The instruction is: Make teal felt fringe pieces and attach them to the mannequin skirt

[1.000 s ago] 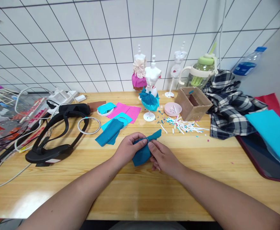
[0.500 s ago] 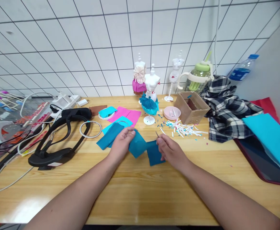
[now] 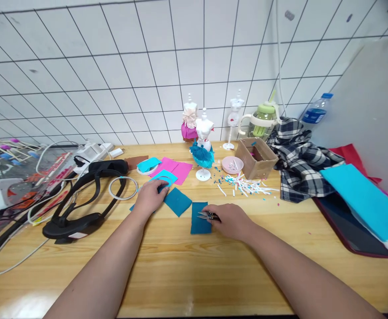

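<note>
My right hand (image 3: 232, 220) grips small scissors with black handles (image 3: 213, 217). Their two pointed blades are a little apart over a dark teal paper rectangle (image 3: 198, 225) that lies flat on the table. To the left, my left hand (image 3: 151, 195) rests palm down, thumb and fingers spread, on a stack with a light blue sheet (image 3: 169, 176) and a darker teal piece mostly hidden under the hand. Between the hands lies a loose dark teal paper square (image 3: 178, 201). Behind them stands a small white mannequin (image 3: 204, 128) in a ruffled teal skirt (image 3: 202, 154).
Two more mannequins, one dressed (image 3: 190, 119) and one bare (image 3: 235, 113), stand by the wall. At right are paper scraps (image 3: 248, 184), a pink dish (image 3: 233, 165), a cardboard box (image 3: 257, 158) and a checked cloth (image 3: 305, 164). A black headset (image 3: 80, 219) and cables lie left.
My left hand has let go of the teal square, now on the table, and moved left onto the stack. My right hand has lowered, its scissors now over the teal rectangle. The view has shifted.
</note>
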{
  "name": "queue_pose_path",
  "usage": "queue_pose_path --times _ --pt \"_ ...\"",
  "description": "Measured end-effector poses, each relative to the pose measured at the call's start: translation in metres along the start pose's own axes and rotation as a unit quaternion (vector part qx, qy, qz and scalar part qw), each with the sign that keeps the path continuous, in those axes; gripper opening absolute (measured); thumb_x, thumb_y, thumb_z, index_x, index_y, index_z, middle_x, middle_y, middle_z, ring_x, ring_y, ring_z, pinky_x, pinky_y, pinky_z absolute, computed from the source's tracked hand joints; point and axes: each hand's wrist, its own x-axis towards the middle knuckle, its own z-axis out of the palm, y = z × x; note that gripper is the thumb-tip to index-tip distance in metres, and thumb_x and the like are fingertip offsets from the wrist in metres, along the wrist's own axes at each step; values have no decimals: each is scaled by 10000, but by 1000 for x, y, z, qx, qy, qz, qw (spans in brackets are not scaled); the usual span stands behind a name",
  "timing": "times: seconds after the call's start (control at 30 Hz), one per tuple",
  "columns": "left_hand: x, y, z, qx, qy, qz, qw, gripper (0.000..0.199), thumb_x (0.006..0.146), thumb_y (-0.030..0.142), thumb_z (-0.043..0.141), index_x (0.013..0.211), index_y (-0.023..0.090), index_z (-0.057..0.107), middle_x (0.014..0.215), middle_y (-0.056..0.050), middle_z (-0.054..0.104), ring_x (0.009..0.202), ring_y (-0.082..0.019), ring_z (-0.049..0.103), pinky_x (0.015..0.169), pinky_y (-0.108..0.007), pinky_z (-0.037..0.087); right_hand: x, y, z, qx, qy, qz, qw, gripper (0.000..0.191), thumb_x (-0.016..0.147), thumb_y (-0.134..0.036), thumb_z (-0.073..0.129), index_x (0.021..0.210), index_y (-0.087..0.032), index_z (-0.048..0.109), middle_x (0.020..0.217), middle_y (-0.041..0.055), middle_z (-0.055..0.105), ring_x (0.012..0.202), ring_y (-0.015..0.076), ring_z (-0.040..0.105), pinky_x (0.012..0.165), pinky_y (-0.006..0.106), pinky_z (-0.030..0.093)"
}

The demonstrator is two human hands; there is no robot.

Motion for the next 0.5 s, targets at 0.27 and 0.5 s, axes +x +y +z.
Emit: queue_pose_path --times 0.27,0.5 --pt "-9 16 -7 179 34 24 983 255 903 338 448 906 229 678 1078 -110 658 1117 -334 503 1002 -568 226 9 21 0 371 91 71 921 331 920 -441 438 1032 -201 637 1066 102 693 938 204 640 758 337 504" --pt "-6 11 -2 -32 196 52 979 203 891 343 493 915 198 632 1067 -79 651 1067 -265 558 940 -425 397 21 64 -9 358 314 137 868 433 872 -509 495 1177 -222 604 1142 82 668 1122 240 567 1002 422 403"
